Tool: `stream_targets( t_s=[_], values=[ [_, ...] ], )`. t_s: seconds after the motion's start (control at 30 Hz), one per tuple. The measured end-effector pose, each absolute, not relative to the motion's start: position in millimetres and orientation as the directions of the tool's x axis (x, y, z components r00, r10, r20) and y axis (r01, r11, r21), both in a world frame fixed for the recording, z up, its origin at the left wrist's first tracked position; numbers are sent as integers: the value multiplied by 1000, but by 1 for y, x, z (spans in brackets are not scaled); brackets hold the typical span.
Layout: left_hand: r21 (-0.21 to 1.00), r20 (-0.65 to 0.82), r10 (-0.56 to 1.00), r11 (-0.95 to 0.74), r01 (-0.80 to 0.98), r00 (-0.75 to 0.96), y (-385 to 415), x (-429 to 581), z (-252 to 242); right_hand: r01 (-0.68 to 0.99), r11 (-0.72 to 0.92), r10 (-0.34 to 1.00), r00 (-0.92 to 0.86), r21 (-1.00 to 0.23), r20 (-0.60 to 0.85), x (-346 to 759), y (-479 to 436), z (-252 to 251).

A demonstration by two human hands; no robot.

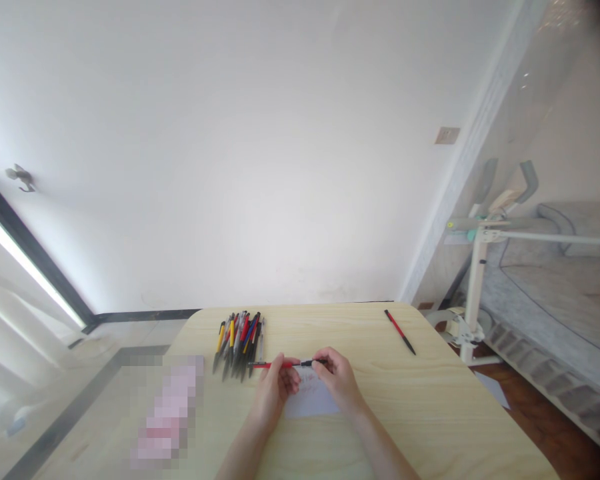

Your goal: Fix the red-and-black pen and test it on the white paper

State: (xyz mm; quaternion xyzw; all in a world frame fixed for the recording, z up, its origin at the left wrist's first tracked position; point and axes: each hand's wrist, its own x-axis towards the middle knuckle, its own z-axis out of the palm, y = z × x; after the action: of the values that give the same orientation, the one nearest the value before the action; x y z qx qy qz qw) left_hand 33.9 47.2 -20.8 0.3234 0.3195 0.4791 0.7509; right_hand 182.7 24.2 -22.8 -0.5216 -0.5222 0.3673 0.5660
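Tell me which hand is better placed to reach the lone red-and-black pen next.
Right, I think: the right hand is nearer the lone pen, while the left hand sits closer to the pen pile. Both hold a red pen between them, so the right must first let go.

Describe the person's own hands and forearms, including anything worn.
The left hand and right hand are ungloved. The left forearm and right forearm show no sleeve, watch or bracelet. Fine details, such as nails, are too small to tell.
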Motion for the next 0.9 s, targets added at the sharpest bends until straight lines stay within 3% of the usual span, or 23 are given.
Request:
stream_targets(
  t_s=[0.9],
  values=[
    [778, -176, 925, 340, -528, 337, 47, 34, -21, 134, 199, 962, 160, -971, 219, 183, 25, -25]
  ],
)
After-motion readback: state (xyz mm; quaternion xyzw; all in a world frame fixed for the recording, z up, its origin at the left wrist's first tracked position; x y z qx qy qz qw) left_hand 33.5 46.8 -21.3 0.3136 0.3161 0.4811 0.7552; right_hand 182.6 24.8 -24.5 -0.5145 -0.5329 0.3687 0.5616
